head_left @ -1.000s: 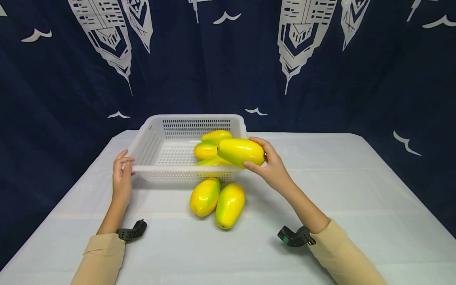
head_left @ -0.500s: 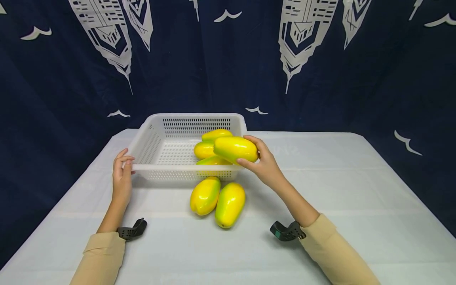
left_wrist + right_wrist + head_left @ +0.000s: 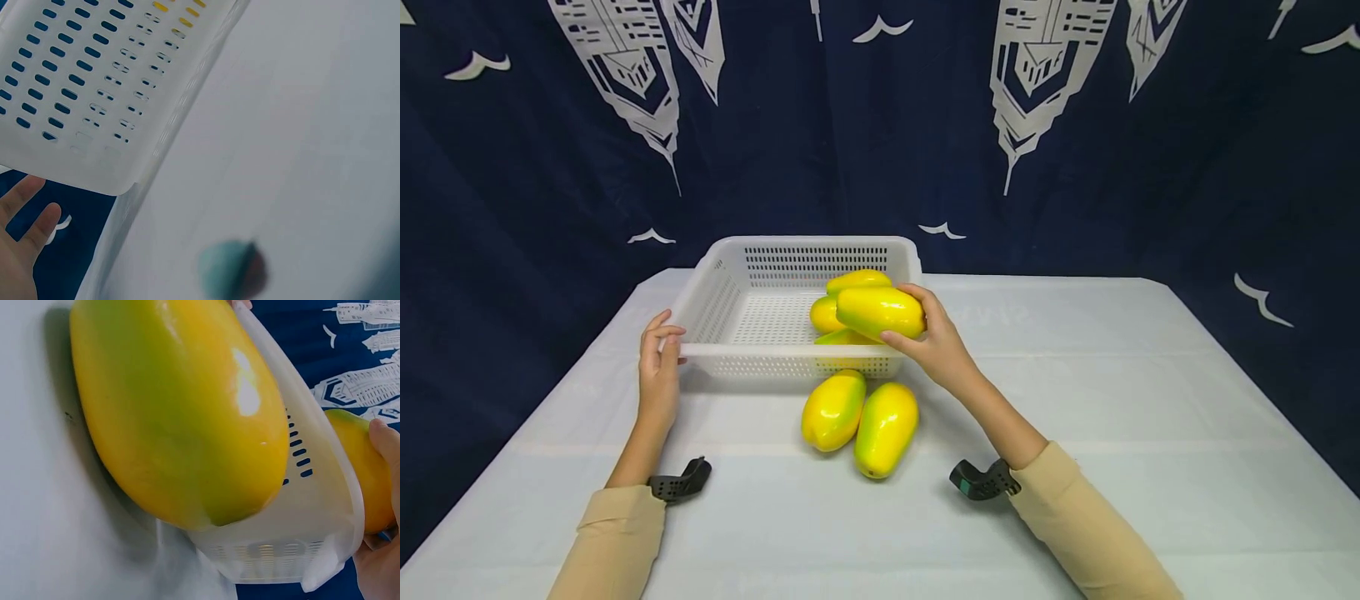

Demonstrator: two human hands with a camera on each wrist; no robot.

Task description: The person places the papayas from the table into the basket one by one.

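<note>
Nearest are two tan sleeves (image 3: 1093, 525) and two black wrist devices (image 3: 681, 481), one on each arm. Beyond them, two glossy yellow-green, mango-shaped fruits (image 3: 886, 431) lie side by side on the table, just in front of the white perforated plastic basket (image 3: 801, 352). The left hand (image 3: 658, 375), its fingers loosely bent, touches the basket's near left corner. The right hand (image 3: 942, 350) grips one matching held fruit (image 3: 878, 312) above the basket's right part, over three more basket fruits (image 3: 859, 278); whether it touches them is unclear. Six fruits show in all. A white cloth (image 3: 1112, 400) covers the table; behind hangs a navy curtain (image 3: 880, 125) printed with white upside-down buildings (image 3: 625, 50) and birds (image 3: 880, 26).
</note>
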